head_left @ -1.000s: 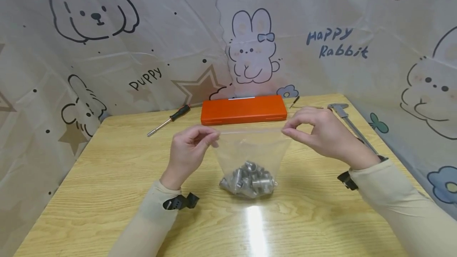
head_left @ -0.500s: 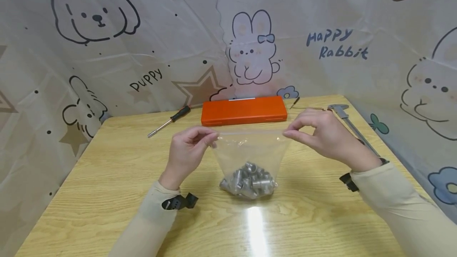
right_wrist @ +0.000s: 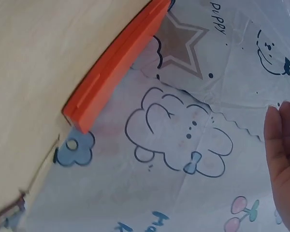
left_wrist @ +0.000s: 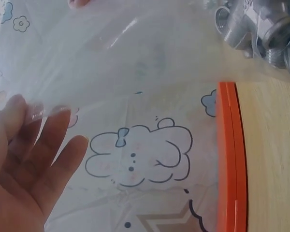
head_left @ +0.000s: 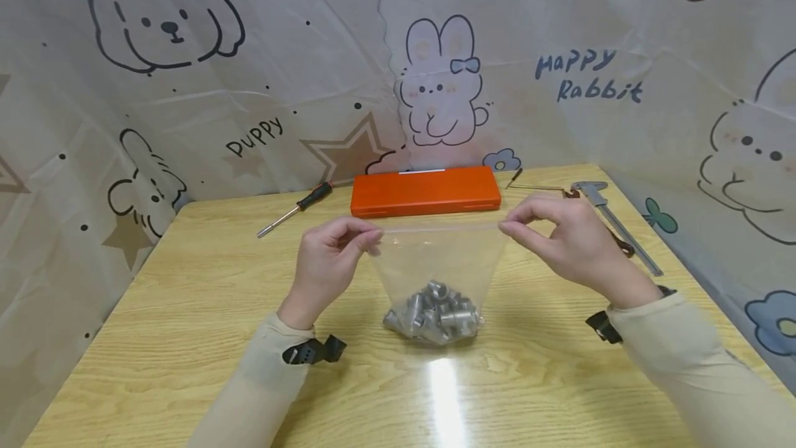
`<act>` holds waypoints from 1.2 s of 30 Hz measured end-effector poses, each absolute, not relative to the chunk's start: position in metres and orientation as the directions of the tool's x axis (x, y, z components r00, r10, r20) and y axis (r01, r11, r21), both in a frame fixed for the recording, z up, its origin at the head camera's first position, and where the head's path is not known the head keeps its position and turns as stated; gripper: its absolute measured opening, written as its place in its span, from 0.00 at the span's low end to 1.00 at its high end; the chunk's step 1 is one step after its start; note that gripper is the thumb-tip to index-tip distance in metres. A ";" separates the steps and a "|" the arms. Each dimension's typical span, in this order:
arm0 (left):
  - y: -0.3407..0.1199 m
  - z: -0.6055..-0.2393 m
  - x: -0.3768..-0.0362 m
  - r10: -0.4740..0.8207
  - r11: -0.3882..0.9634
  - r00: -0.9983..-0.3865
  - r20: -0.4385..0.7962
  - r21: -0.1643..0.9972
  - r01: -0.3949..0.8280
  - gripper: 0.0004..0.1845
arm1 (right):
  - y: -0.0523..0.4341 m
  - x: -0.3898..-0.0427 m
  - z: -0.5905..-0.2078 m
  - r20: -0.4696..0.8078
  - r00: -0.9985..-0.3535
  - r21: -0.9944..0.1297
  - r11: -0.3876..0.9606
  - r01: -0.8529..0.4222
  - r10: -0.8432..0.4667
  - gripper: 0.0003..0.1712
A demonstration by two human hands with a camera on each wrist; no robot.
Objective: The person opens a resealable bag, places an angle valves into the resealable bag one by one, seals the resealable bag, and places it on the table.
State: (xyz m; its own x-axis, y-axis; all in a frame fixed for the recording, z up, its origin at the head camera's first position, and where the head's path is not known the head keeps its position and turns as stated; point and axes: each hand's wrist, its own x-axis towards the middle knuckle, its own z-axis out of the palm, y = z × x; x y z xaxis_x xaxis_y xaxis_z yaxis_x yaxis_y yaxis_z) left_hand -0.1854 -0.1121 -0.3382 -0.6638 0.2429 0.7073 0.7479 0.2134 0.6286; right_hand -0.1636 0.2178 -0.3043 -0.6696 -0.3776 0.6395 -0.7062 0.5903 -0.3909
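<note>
A clear zip-top plastic bag (head_left: 441,254) stands on the table with its mouth drawn straight across. Silvery metal pipe fittings (head_left: 438,313), some tube-like, lie heaped in its bottom. At the bag's top left corner my left hand (head_left: 325,265) pinches the edge between thumb and forefinger. My right hand (head_left: 572,244) pinches the opposite top corner in the same way. Through the left wrist view, the bag's film (left_wrist: 145,53) stretches away from the left hand (left_wrist: 31,159). In the right wrist view only part of the right hand (right_wrist: 285,159) shows, and its pinch is out of frame.
Behind the bag lies a flat orange case (head_left: 425,192). A black-handled screwdriver-like tool (head_left: 295,209) rests at the back left. To the right are a caliper (head_left: 616,227), a brownish tool (head_left: 624,247) partly behind the right hand, and a thin L-shaped rod (head_left: 537,187). A printed cloth hangs behind the table.
My right fingertips have shifted slightly to the right, pulling the bag's mouth a little wider and tauter. More of the caliper and brownish tool shows. The left hand stays nearly still.
</note>
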 end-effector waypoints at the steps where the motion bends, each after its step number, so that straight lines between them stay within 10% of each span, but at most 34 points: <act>1: -0.112 -0.338 -0.185 0.233 0.214 -0.661 0.713 0.626 0.750 0.02 | 0.216 -0.163 -0.306 0.633 -0.689 -0.425 0.585 -0.690 -0.353 0.08; 21: -0.118 -0.290 -0.123 0.182 -0.010 -0.480 0.858 0.490 0.872 0.06 | 0.209 -0.108 -0.279 0.692 -0.672 -0.569 0.373 -0.732 -0.263 0.12; 31: -0.123 -0.313 -0.126 0.283 0.127 -0.840 0.462 0.850 0.511 0.02 | 0.213 -0.111 -0.297 0.502 -0.826 -0.688 0.461 -0.561 -0.256 0.05; 36: -0.119 -0.321 -0.145 0.249 0.165 -0.898 0.362 0.898 0.408 0.05 | 0.215 -0.127 -0.304 0.426 -0.877 -0.738 0.475 -0.479 -0.221 0.01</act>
State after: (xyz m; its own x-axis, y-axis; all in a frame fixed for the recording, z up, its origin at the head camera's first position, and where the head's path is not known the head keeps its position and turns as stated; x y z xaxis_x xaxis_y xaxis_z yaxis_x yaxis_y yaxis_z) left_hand -0.1454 -0.1189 -0.3212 -0.8984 0.2488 0.3620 0.4076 0.1651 0.8981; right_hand -0.1271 0.2147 -0.3039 -0.8771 -0.2208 0.4265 -0.4786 0.4754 -0.7382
